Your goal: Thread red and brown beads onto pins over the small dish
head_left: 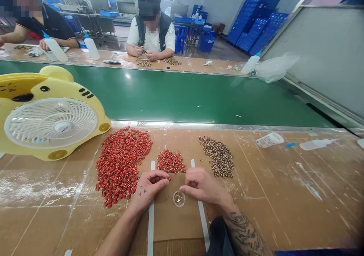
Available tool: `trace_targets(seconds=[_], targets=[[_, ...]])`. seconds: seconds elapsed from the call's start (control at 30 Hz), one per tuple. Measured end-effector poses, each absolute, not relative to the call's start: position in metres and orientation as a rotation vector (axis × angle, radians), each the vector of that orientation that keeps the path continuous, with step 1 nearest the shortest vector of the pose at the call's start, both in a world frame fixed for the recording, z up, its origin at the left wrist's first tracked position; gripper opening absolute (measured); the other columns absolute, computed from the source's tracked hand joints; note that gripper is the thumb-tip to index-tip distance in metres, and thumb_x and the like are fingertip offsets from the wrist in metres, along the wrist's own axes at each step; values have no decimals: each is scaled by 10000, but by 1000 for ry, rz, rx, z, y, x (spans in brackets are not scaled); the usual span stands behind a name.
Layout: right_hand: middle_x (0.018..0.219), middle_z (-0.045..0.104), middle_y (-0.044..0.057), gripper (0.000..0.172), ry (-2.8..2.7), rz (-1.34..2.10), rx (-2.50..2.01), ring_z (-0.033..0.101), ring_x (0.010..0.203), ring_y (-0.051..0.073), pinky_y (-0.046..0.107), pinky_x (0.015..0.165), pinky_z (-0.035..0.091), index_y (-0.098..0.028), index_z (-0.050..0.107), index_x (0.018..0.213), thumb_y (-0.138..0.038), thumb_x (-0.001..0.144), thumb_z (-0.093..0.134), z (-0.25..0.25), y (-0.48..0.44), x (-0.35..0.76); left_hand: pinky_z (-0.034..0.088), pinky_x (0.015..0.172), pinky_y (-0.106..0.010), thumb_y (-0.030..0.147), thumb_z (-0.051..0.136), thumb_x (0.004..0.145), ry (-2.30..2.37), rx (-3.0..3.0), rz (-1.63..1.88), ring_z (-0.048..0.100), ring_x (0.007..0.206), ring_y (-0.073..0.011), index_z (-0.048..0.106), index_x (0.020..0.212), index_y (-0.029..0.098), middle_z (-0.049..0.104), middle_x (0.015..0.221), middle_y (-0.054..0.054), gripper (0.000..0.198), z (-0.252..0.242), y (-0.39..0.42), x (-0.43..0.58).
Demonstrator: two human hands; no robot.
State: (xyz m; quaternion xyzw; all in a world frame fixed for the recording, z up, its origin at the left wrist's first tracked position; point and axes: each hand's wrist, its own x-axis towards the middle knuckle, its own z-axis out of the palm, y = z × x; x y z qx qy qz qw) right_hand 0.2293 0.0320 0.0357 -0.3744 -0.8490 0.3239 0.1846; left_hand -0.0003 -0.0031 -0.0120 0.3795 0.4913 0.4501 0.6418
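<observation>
On my view, the left hand (150, 188) sits at lower centre, its fingers (162, 177) pinched narrow on a small red bead (170, 179). The right hand (202, 186) is just beside it, its fingers (193, 174) curled narrow above a small clear round dish (179, 198); I cannot tell whether they hold anything. Both hands are over a cardboard-covered bench (256, 195), between two white tape strips (151, 210). Ahead of them lie a small pile of red beads (170, 162), a large red pile (121, 165) to the left and a brown speckled pile (217, 156) to the right. A yellow fan (48, 114) stands at the left edge, and a green conveyor belt (170, 97) crosses the middle. Beyond it, at upper centre, a co-worker (150, 32) works at the far bench, with blue crates (256, 25) at upper right.
</observation>
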Motion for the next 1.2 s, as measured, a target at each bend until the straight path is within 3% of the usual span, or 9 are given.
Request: trace_targets(seconds=[0.1,0.2,0.37,0.6,0.73,0.9,1.2], targets=[[654,600,2,319,-2207,708,-1365,532,617,144,262,601,381,-181,624,677,-337,947,557,39,44,252,408,569,-205,268,803,692,1138,870,1044,570,599,-121,775,786,162,710,693,-24,144,-14,-2,-2],[856,702,44,148,-2147,487,-1591,612,816,205,332,766,451,-196,714,862,-231,908,578,34,58,278,408,575,-205,267,795,703,1143,879,1048,568,606,-121,780,793,163,719,707,-28,139,-12,-2,-2],[940,717,72,168,-2261,474,-1640,620,919,234,392,869,471,-181,748,950,-195,878,597,14,69,292,412,575,-204,278,800,702,1112,864,1055,570,599,-121,776,788,161,714,684,-23,147,-8,-1,-2],[904,726,67,184,-2250,503,-1568,639,885,227,388,845,487,-183,745,859,-194,890,565,16,66,281,433,569,-198,263,814,686,1073,834,1096,576,589,-114,773,799,148,707,671,-24,166,-11,0,-2],[898,744,49,165,-2061,716,-1439,668,828,204,333,768,512,-203,748,889,-228,906,586,17,52,259,453,577,-195,239,793,704,1070,872,1131,595,606,-117,776,802,147,720,697,-35,136,-10,0,1],[897,743,37,125,-1937,931,-1171,680,845,180,288,786,524,-224,763,896,-202,880,642,23,28,210,491,628,-202,201,743,747,1073,1021,1215,648,693,-138,785,830,162,745,822,-58,101,-8,-2,2],[800,687,13,73,-2012,837,-1127,627,744,159,261,703,482,-206,686,860,-160,881,632,41,20,179,531,721,-249,139,670,816,1140,1420,1280,696,807,-185,778,874,177,757,872,-76,128,-2,-4,-2]])
